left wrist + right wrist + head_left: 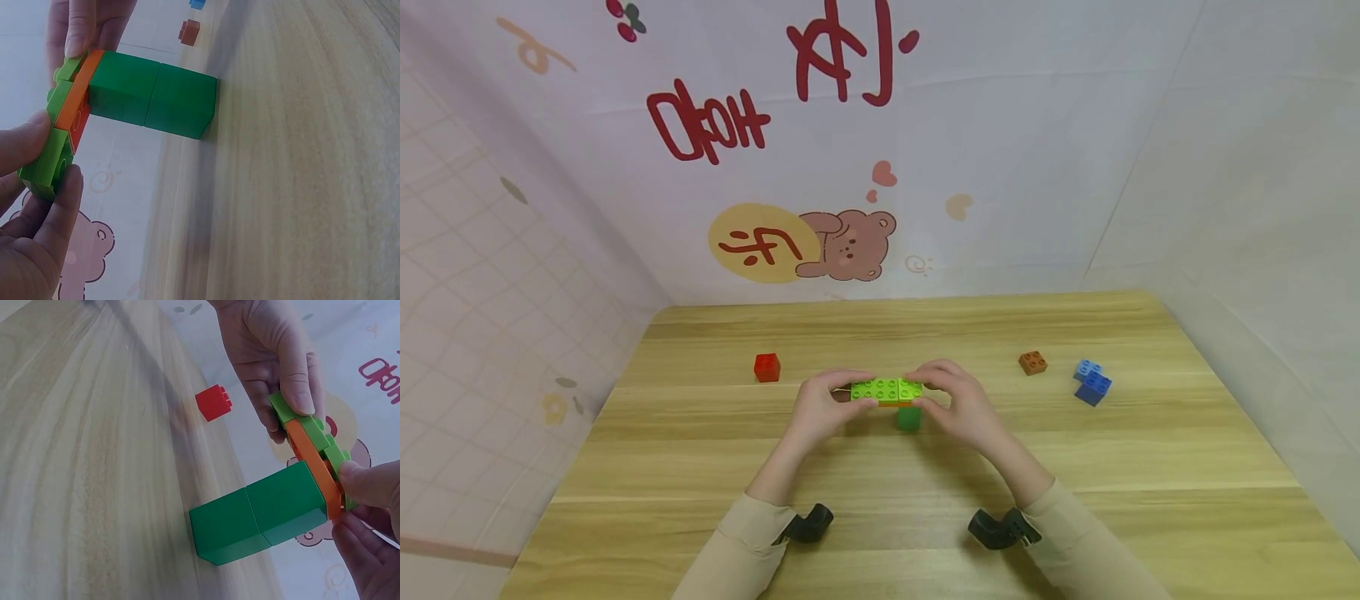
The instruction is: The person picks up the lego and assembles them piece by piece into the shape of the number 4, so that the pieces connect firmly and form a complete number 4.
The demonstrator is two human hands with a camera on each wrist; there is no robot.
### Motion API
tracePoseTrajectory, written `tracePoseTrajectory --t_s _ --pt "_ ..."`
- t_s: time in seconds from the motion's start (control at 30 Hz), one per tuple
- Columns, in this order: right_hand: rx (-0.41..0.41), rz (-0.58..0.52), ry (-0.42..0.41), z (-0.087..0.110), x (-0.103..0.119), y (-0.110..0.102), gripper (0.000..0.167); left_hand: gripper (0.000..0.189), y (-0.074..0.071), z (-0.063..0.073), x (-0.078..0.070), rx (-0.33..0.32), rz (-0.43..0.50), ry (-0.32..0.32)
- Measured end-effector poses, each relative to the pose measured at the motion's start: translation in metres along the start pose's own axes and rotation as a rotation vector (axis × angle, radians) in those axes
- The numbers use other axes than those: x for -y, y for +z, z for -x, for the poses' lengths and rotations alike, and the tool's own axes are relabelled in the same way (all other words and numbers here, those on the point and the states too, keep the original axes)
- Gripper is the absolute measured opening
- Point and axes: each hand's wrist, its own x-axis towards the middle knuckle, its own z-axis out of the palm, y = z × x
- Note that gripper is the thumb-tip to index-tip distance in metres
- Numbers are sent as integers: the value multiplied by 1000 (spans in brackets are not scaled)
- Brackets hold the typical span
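A small tower stands on the wooden table: two dark green blocks (pixel 150 94) stacked, a flat orange brick (pixel 310 459) over them, and lime green bricks along the top. The longer lime brick (pixel 874 390) juts out to the left past the orange one. My left hand (pixel 822 407) pinches its left end between thumb and fingers. At the right end my right hand (pixel 958 402) pinches the shorter lime brick (pixel 911 390), its thumb on the near side. The two lime bricks lie end to end, close together.
A red block (pixel 767 367) stands at the back left of the table (pixel 880 517). Toward the back right lie a brown brick (pixel 1033 362), a light blue brick (pixel 1087 370) and a dark blue brick (pixel 1093 388). A printed white cloth (pixel 1015 150) hangs behind the table.
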Motion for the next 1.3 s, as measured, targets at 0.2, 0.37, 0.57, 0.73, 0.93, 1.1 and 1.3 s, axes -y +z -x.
tracePoseTrajectory --t_s 0.2,0.37,0.57,0.73,0.93,1.1,1.3 --pt "7 -2 7 -1 3 -2 33 33 0 0 0 1 2 -1" --pt "11 1 12 -1 2 -2 32 33 0 0 0 3 -1 5" --pt "16 -10 25 -2 2 -3 32 34 0 0 -2 4 -1 21" --pt "18 -4 16 -2 1 -3 32 34 0 0 -2 4 2 16" --pt "26 -8 38 -3 2 -4 32 34 0 0 0 3 2 16" --pt "34 -19 51 -4 4 -4 32 34 -1 0 -1 3 -1 23" --pt "49 -43 74 -4 3 -5 32 34 -1 0 -4 0 -6 19"
